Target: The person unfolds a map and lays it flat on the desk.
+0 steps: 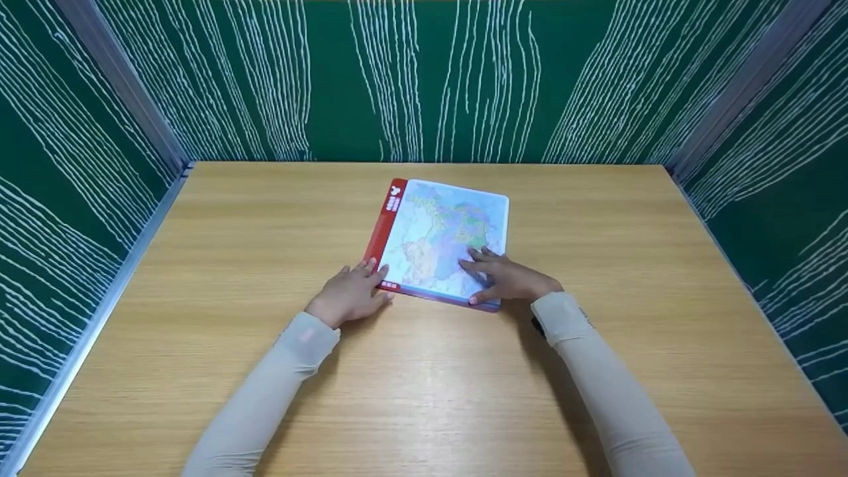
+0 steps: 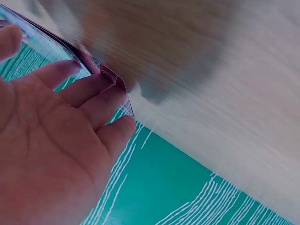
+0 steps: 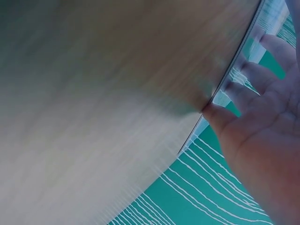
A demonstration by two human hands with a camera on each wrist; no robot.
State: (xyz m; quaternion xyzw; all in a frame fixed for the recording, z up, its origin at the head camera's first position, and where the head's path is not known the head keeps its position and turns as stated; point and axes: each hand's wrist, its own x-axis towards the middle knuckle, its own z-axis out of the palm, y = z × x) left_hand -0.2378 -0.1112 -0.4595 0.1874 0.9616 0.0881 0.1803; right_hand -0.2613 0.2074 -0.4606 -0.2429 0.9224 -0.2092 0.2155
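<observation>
A thin, glossy map (image 1: 430, 232) with a red strip down its left side lies slightly turned on the wooden table. My left hand (image 1: 350, 293) touches its lower left corner, fingers over the red strip and thumb by the near edge. In the left wrist view the fingertips of that hand (image 2: 56, 131) meet the map's red corner (image 2: 112, 77). My right hand (image 1: 513, 277) rests on the lower right part of the map, fingers spread on the surface, thumb at the near edge. The right wrist view has this hand (image 3: 253, 117) along the map's thin edge.
The wooden table (image 1: 424, 384) reaches out on all sides of the map. Green walls with white wavy lines (image 1: 331, 79) stand behind it and at both sides. Grey metal posts (image 1: 729, 93) mark the back corners, and a metal rail (image 1: 99, 318) runs along the left edge.
</observation>
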